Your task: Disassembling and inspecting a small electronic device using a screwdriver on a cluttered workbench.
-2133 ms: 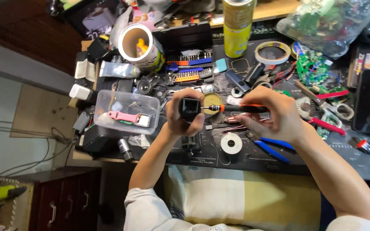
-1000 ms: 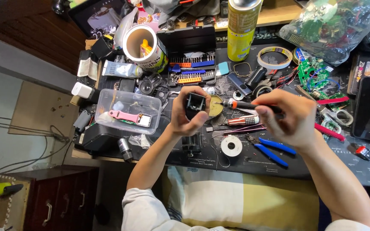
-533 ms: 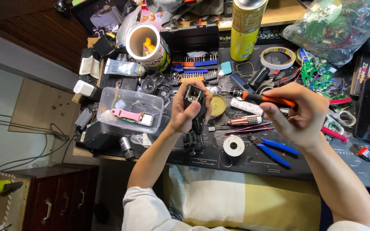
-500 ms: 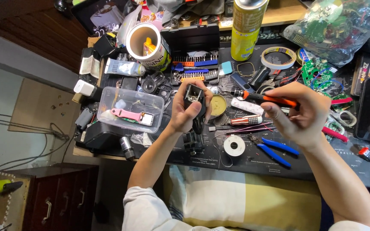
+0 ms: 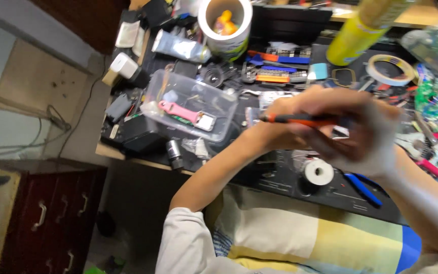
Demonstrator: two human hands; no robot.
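Over the cluttered bench, both hands (blurred) close: right hand (image 5: 361,132) gripping slim orange screwdriver (image 5: 300,120).

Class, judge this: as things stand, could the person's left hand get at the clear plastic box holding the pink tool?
Probably yes. The clear plastic box sits open-topped just beside the left hand, with nothing between them. But that hand seems occupied, and the right hand holds an orange-handled screwdriver against it.
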